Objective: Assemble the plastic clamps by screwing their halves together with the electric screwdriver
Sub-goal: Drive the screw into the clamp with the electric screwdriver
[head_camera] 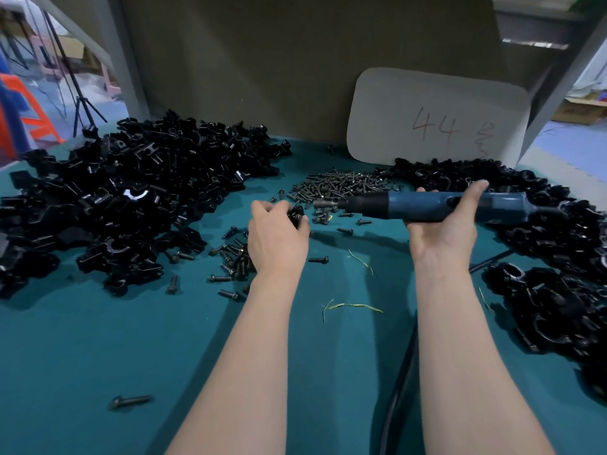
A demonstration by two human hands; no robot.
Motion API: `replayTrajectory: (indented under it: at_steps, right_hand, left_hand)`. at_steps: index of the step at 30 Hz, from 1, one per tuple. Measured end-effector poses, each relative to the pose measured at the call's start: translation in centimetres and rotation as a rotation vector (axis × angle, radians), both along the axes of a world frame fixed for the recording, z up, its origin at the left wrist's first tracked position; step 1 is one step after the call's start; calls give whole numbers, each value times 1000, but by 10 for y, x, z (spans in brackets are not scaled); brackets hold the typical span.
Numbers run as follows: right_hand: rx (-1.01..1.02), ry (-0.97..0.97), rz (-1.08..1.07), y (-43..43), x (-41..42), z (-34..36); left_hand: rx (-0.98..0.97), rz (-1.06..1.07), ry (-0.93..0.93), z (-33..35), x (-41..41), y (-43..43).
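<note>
My left hand [277, 233] curls round a small black plastic clamp [296, 214] above the teal table [98, 349]. My right hand [441, 228] grips the blue electric screwdriver [427, 205], which lies level with its bit [323, 203] pointing left toward the clamp, a short gap between them. A big heap of loose black clamp halves [131, 198] lies to the left. A pile of dark screws [341, 185] sits behind the hands, and more screws [235, 257] lie scattered beside my left wrist.
Another heap of black clamps [551, 257] fills the right side. A grey card marked 44 [437, 116] leans on the brown back wall. The screwdriver's black cable [400, 389] runs down by my right forearm. One screw [129, 402] lies near the front left.
</note>
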State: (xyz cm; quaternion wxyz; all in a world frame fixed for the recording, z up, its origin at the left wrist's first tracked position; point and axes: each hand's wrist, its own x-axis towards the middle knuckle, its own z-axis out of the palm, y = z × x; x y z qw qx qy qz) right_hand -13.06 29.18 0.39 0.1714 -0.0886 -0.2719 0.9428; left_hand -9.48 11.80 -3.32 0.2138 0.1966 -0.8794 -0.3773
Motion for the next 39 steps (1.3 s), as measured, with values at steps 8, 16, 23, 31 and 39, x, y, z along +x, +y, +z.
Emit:
replayTrajectory:
  at_steps: [8, 16, 23, 31, 39]
  right_hand:
    - [-11, -92, 30, 1, -3, -3]
    - [-75, -88, 51, 2, -5, -3]
    - [-121, -71, 60, 3, -2, -3]
    - [-124, -37, 108, 5, 3, -1]
    - [-243, 20, 66, -4, 4, 3]
  left_hand:
    - [409, -68, 229, 9, -4, 0]
    - [1221, -124, 268, 17, -4, -2]
    - [1517, -202, 357, 15, -5, -6]
    - [1168, -213, 280, 8, -7, -2]
    - [1329, -300, 302, 12, -4, -1]
